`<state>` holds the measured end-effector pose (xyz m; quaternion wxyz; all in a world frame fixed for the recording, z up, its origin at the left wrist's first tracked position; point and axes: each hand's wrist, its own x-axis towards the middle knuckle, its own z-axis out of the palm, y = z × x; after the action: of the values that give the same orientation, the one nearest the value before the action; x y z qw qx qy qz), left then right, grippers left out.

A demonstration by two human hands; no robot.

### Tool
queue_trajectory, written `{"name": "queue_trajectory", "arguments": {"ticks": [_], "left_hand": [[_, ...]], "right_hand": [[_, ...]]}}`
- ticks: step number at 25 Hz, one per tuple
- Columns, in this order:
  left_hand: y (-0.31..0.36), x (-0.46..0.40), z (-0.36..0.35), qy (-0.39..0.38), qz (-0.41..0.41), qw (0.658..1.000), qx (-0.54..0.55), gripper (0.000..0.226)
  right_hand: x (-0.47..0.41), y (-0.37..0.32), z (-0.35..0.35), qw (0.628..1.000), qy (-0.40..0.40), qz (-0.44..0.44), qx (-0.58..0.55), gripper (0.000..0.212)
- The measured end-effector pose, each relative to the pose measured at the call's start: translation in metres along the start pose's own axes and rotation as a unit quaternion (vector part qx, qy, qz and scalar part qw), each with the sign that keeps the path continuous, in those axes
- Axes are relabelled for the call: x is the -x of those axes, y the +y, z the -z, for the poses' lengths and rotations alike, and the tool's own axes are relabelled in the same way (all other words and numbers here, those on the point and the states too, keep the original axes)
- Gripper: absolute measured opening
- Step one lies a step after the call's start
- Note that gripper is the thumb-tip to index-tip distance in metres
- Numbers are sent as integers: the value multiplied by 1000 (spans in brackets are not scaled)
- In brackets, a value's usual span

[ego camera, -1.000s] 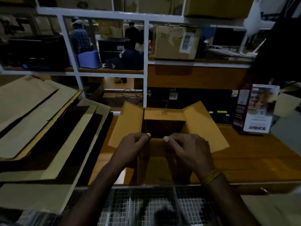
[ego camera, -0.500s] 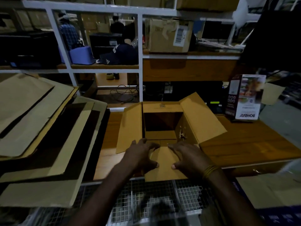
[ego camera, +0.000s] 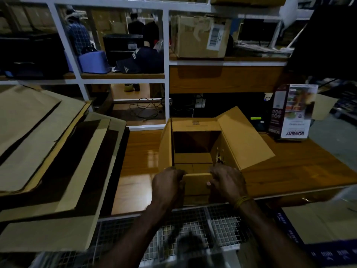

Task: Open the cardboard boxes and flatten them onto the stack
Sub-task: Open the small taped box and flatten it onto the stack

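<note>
Left hand [ego camera: 167,187] and right hand [ego camera: 228,182] each grip the near flap [ego camera: 196,183] of the open cardboard box [ego camera: 228,151] on the worktop [ego camera: 289,171]; flattened stack [ego camera: 48,151] lies left.

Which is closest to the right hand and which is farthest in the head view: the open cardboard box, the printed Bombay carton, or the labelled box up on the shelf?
From the right hand:
1. Open cardboard box: on the table, its near flap gripped by this hand.
2. Printed Bombay carton: standing far right on the table.
3. Labelled shelf box: on the shelf, behind and above.
</note>
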<state>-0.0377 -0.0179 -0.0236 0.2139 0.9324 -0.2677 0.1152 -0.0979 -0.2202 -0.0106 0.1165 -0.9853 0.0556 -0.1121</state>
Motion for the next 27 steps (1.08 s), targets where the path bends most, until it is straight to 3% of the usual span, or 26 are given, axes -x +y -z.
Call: {"name": "queue_trajectory", "arguments": {"ticks": [4, 9, 15, 18, 22, 27], "left_hand": [[-2, -13, 3, -34, 10, 999, -38, 32], [1, -38, 6, -96, 76, 992, -26, 45], [5, -98, 6, -236, 89, 965, -73, 68], [-1, -131, -11, -278, 65, 949, -130, 77], [-12, -173, -28, -271, 35, 945, -178, 81], [-14, -213, -39, -248, 63, 954, -154, 98]], "right_hand": [[-10, 5, 11, 997, -72, -20, -22, 27], [-39, 17, 10, 980, -141, -37, -136, 51], [-92, 37, -2, 978, -205, -31, 2, 80], [-118, 53, -5, 974, -215, -31, 59, 87], [-150, 72, -2, 971, -216, -3, 103, 90], [-181, 99, -3, 986, -136, 15, 95, 93]]}}
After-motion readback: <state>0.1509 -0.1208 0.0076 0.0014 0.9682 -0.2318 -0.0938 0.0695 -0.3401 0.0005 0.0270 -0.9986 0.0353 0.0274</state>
